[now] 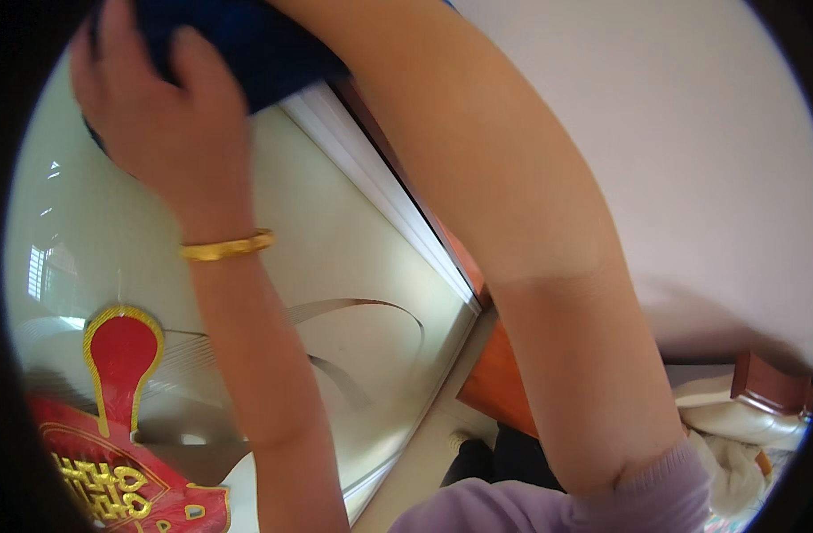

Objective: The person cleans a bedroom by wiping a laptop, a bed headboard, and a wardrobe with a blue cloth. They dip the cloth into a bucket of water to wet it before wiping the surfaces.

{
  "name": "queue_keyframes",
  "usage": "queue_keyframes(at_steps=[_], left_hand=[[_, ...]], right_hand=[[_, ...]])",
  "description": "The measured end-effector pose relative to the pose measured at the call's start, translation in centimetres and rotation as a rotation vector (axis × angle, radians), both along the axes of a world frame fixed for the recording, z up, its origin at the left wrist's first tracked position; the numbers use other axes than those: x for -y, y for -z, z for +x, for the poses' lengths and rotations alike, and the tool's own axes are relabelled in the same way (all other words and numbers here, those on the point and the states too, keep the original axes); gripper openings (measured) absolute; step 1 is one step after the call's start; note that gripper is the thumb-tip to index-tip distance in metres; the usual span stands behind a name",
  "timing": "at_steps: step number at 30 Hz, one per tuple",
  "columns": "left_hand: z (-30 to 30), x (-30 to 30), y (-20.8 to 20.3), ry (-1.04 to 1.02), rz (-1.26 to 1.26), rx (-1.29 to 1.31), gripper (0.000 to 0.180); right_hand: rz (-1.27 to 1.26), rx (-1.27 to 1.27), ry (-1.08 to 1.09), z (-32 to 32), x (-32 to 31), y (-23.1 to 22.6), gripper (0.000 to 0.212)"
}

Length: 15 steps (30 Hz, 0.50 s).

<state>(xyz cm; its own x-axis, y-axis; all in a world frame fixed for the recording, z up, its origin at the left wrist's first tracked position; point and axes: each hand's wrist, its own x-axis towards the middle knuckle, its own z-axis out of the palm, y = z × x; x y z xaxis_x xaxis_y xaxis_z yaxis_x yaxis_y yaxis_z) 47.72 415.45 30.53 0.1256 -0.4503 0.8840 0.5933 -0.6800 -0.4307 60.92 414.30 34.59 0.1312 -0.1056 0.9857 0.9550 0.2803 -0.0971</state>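
My left hand [162, 120], with a gold bangle [227, 246] on its wrist, holds a dark blue cloth [278, 53] at the upper left. Its fingers lie spread over the cloth, and the fingertips run toward the picture's top edge. Behind the cloth is a glossy pale panel [247, 169] with thin curved lines on it. My right forearm [504, 178] reaches up across the middle and passes out at the top. The right hand itself is out of sight.
A red, gold-edged double-happiness ornament [127, 355] hangs on the panel at lower left. A white frame strip [380, 195] borders the panel. Right of it are an orange-brown wooden piece [500, 382], a pale wall [682, 151] and dark wooden furniture [771, 384].
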Motion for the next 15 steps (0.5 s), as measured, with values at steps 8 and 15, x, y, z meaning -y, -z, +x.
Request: queue_keyframes(at_steps=[8, 15], left_hand=[[-1.5, 2.6, 25.0, 0.117, -0.585, -0.456, 0.036], [-3.6, 4.0, 47.0, 0.252, -1.05, -0.95, 0.039]], right_hand=[[-0.212, -0.214, -0.337, 0.5, -0.1, 29.5, 0.025], [-0.425, -1.015, -0.329, -5.5, -0.2, 64.6, 0.027]])
